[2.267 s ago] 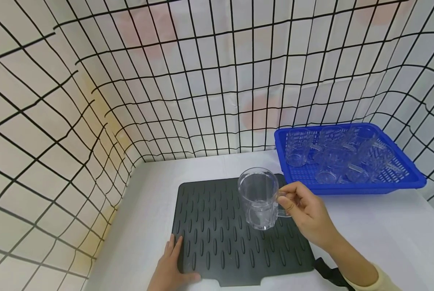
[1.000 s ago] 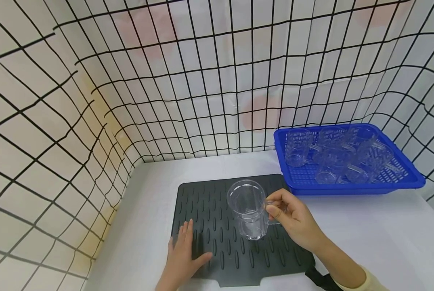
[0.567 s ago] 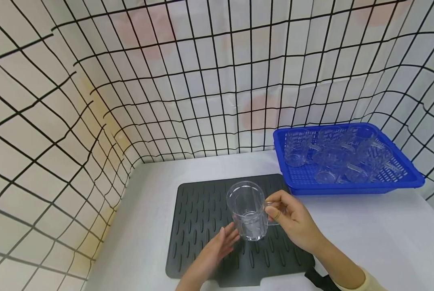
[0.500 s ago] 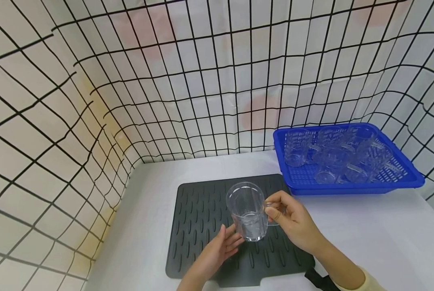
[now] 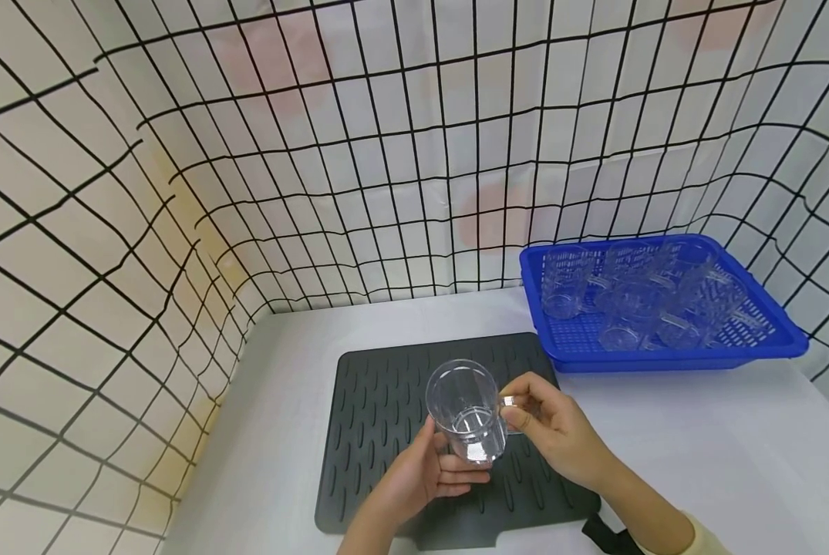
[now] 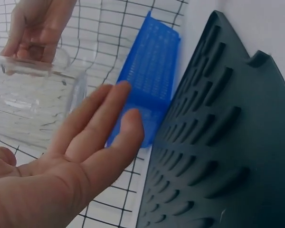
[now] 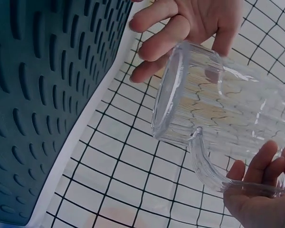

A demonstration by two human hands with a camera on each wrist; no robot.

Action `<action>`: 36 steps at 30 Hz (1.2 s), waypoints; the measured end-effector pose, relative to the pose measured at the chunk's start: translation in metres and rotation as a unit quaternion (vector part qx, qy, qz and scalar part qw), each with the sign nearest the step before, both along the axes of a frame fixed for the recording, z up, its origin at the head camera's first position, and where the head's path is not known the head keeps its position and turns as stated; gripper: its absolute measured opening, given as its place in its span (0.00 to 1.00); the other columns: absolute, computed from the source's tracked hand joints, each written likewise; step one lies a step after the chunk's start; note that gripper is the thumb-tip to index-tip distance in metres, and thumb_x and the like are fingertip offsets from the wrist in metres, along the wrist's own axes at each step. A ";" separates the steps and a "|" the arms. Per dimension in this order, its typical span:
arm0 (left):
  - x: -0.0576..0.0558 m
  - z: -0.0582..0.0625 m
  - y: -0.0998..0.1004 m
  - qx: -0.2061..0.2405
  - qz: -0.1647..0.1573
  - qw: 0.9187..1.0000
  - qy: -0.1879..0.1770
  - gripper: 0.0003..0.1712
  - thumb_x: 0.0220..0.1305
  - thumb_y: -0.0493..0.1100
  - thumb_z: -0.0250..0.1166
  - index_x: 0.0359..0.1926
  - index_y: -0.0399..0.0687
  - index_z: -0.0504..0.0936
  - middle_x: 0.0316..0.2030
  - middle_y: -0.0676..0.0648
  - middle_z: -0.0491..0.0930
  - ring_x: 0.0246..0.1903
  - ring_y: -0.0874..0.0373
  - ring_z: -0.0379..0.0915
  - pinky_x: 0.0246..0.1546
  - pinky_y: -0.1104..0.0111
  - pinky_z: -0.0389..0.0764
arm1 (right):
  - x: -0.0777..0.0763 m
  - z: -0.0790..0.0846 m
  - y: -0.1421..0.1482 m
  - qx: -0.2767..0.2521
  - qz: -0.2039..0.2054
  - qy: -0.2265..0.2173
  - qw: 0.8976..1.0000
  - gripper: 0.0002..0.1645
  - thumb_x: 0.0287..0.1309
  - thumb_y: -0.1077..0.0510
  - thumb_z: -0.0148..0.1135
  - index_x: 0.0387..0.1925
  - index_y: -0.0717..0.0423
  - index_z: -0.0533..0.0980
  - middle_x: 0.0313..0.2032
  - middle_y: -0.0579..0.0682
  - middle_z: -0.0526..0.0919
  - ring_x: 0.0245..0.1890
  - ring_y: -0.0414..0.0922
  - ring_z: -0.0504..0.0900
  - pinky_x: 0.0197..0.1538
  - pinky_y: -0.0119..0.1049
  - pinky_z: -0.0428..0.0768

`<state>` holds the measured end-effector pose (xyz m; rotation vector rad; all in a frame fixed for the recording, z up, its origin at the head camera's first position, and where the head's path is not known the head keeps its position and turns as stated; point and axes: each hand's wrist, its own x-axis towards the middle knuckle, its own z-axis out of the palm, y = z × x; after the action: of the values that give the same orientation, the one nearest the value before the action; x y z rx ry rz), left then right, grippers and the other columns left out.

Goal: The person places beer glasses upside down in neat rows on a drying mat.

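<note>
A clear glass mug (image 5: 466, 412) is held tilted over the dark ribbed drying mat (image 5: 365, 401), its rim facing up toward the head camera. My right hand (image 5: 553, 428) grips the mug's handle (image 7: 204, 166), with fingers curled through it. Close by on the left, my left hand (image 5: 424, 478) has its thumb along the mug's side and its fingers loosely extended by the base. From the left wrist, those fingers (image 6: 95, 128) look spread and slightly bent in front of the mug (image 6: 28, 99). Mug, both hands and mat all appear in the right wrist view.
At the back right stands a blue plastic basket (image 5: 664, 358) with several clear glass mugs (image 5: 629, 301) inside. Black wire mesh (image 5: 449, 169) encloses the white table (image 5: 282, 416) at the back and sides. A black strap (image 5: 608, 536) lies beside the right forearm.
My left hand has left the mat's left edge and moved right, up to the mug's base. The mug, in my right hand, has come left and lower, tilting more.
</note>
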<state>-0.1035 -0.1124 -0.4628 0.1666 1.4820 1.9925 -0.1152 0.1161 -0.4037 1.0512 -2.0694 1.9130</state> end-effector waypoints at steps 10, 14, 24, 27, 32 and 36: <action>-0.009 -0.005 0.001 0.036 0.045 0.998 -0.029 0.47 0.71 0.72 0.37 0.69 0.36 0.65 0.53 0.36 0.79 0.50 0.46 0.80 0.51 0.53 0.79 | 0.001 -0.002 0.002 0.075 0.030 0.004 0.997 0.16 0.62 0.73 0.57 0.44 0.52 0.76 0.37 0.45 0.80 0.38 0.42 0.76 0.44 0.36 0.76; -0.012 -0.006 0.001 0.045 0.062 0.996 -0.043 0.45 0.69 0.72 0.43 0.64 0.37 0.70 0.50 0.43 0.80 0.48 0.51 0.79 0.51 0.57 0.78 | 0.002 -0.004 0.002 0.082 0.044 0.015 0.996 0.18 0.61 0.73 0.59 0.45 0.49 0.77 0.37 0.44 0.80 0.38 0.41 0.75 0.43 0.36 0.76; -0.020 -0.003 -0.002 0.065 -0.058 0.991 -0.105 0.56 0.66 0.76 0.42 0.69 0.27 0.57 0.52 0.38 0.78 0.50 0.52 0.78 0.49 0.62 0.80 | 0.003 -0.003 0.008 0.096 0.087 0.047 0.991 0.20 0.58 0.73 0.62 0.46 0.47 0.77 0.33 0.42 0.75 0.33 0.39 0.72 0.36 0.33 0.76; -0.021 -0.004 -0.002 0.053 -0.050 0.990 -0.124 0.58 0.65 0.76 0.43 0.68 0.24 0.57 0.54 0.33 0.76 0.52 0.48 0.77 0.49 0.62 0.80 | 0.002 -0.004 0.009 0.096 0.099 0.070 0.988 0.21 0.57 0.74 0.62 0.46 0.50 0.77 0.33 0.43 0.76 0.33 0.39 0.72 0.36 0.33 0.76; -0.021 -0.005 -0.002 0.047 -0.036 0.988 -0.142 0.59 0.65 0.75 0.44 0.65 0.20 0.56 0.54 0.28 0.74 0.50 0.48 0.79 0.47 0.64 0.81 | 0.003 -0.005 0.009 0.100 0.105 0.072 0.987 0.22 0.56 0.74 0.63 0.48 0.50 0.77 0.35 0.42 0.79 0.34 0.40 0.74 0.38 0.34 0.77; -0.021 -0.005 -0.001 0.062 -0.020 0.988 -0.138 0.56 0.67 0.72 0.43 0.64 0.18 0.56 0.50 0.30 0.76 0.46 0.50 0.81 0.46 0.63 0.81 | 0.004 -0.005 0.008 0.099 0.101 0.049 0.989 0.20 0.57 0.72 0.64 0.47 0.48 0.77 0.36 0.44 0.79 0.34 0.42 0.75 0.39 0.35 0.78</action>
<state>-0.1244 -0.1134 -0.4681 -0.0275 1.1724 1.9845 -0.1112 0.1243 -0.4090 1.4179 -2.2063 1.7230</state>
